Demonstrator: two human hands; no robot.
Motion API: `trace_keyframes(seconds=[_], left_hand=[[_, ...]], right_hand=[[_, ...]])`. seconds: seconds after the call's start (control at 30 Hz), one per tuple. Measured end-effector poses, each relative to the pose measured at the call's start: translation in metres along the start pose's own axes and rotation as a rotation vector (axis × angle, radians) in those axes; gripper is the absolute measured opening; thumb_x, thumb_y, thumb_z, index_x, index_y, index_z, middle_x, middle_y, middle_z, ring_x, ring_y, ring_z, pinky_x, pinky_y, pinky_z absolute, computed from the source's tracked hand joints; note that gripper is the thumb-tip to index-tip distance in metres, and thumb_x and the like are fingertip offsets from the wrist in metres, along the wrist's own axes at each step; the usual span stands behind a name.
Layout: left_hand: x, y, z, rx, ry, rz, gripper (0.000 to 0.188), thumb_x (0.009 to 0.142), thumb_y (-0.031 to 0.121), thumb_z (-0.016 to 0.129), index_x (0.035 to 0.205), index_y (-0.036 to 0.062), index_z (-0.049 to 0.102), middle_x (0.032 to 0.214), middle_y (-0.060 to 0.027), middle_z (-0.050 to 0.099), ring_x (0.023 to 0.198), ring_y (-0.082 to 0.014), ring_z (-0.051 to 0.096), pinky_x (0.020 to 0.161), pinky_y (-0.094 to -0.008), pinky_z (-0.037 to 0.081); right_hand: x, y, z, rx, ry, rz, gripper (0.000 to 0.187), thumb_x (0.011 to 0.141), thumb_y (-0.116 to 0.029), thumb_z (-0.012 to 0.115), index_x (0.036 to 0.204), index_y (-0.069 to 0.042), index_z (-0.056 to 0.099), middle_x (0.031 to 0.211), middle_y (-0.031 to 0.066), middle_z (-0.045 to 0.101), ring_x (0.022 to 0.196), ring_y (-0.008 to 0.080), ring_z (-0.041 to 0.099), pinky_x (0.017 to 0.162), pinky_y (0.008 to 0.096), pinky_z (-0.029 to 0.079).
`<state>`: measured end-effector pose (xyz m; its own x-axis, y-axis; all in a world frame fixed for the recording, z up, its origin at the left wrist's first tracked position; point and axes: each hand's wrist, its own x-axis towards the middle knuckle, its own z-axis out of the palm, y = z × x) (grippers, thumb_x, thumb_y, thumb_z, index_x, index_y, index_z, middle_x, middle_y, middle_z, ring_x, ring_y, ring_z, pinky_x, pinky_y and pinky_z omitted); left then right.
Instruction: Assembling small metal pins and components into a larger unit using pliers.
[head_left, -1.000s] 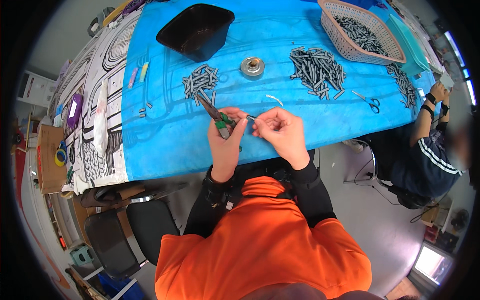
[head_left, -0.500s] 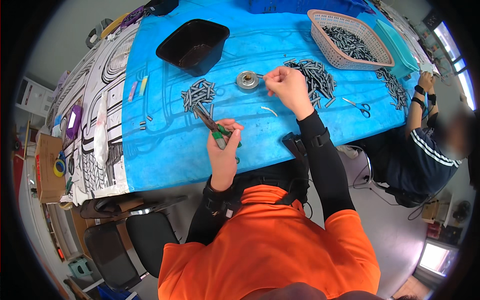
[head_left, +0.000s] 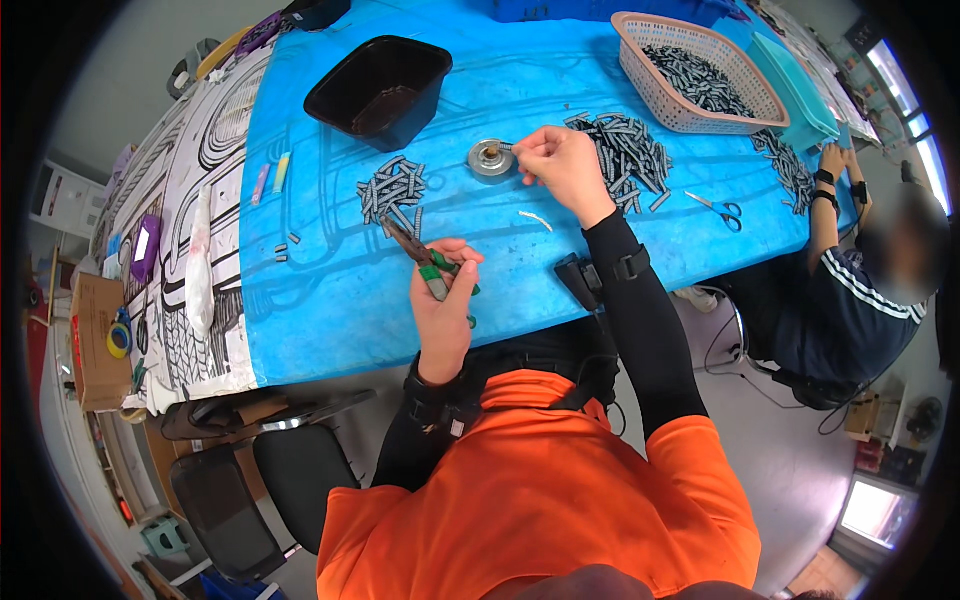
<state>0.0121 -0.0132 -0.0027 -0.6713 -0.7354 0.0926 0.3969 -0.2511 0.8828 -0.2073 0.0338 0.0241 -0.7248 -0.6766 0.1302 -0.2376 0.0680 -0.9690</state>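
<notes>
Blue cloth covers the surface (head_left: 330, 300). I see my left hand (head_left: 445, 300) with its grip clamped on green-handled pliers (head_left: 425, 262), near the front edge. My right hand (head_left: 560, 165) pinches a small grey piece just beside a round metal disc (head_left: 491, 158). Grey pieces lie in piles (head_left: 392, 190). At the far side stand a black tray (head_left: 380, 85) and a pink basket (head_left: 700, 75). A cardboard box (head_left: 95, 345) sits left, below.
</notes>
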Motion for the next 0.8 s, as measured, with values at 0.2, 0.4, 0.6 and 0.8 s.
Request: trace_keyframes(seconds=[0.2,0.4,0.6,0.8], left_hand=[[0.000,0.000,-0.002,0.016,-0.003,-0.008,0.025,0.087,-0.004,0.056,0.111,0.0002,0.051,0.093,-0.0074,0.060,0.077,-0.0095,0.051,0.070,-0.0234,0.041],[0.000,0.002,-0.002,0.020,-0.045,0.003,0.026,0.088,-0.001,0.058,0.112,0.0023,0.051,0.095,-0.0038,0.061,0.078,-0.0062,0.052,0.069,-0.0209,0.042],[-0.002,0.007,-0.001,0.033,-0.091,-0.027,0.029,0.085,-0.002,0.059,0.113,0.0014,0.053,0.093,-0.0029,0.060,0.078,-0.0066,0.051,0.069,-0.0212,0.042],[-0.001,0.032,0.006,0.346,-0.275,-0.144,0.031,0.084,-0.003,0.057,0.114,0.0006,0.054,0.091,-0.0015,0.061,0.079,-0.0060,0.052,0.072,-0.0210,0.042]], right_hand=[[0.002,0.002,0.001,0.010,-0.014,-0.008,0.011,0.076,-0.007,0.065,0.081,0.003,0.066,0.067,0.0070,0.067,0.055,0.0099,0.063,0.053,0.0225,0.048],[0.003,0.002,0.001,-0.002,-0.021,-0.014,0.011,0.079,-0.007,0.064,0.083,0.003,0.065,0.068,0.0067,0.066,0.055,0.0093,0.062,0.052,0.0218,0.047],[-0.004,-0.007,-0.001,-0.004,-0.044,-0.026,0.010,0.082,-0.007,0.064,0.084,0.003,0.064,0.069,0.0058,0.066,0.056,0.0087,0.061,0.051,0.0214,0.046],[-0.071,-0.057,-0.012,0.377,-0.162,0.127,0.009,0.085,-0.006,0.064,0.088,0.003,0.063,0.081,0.0097,0.068,0.076,0.0142,0.068,0.063,0.0234,0.052]])
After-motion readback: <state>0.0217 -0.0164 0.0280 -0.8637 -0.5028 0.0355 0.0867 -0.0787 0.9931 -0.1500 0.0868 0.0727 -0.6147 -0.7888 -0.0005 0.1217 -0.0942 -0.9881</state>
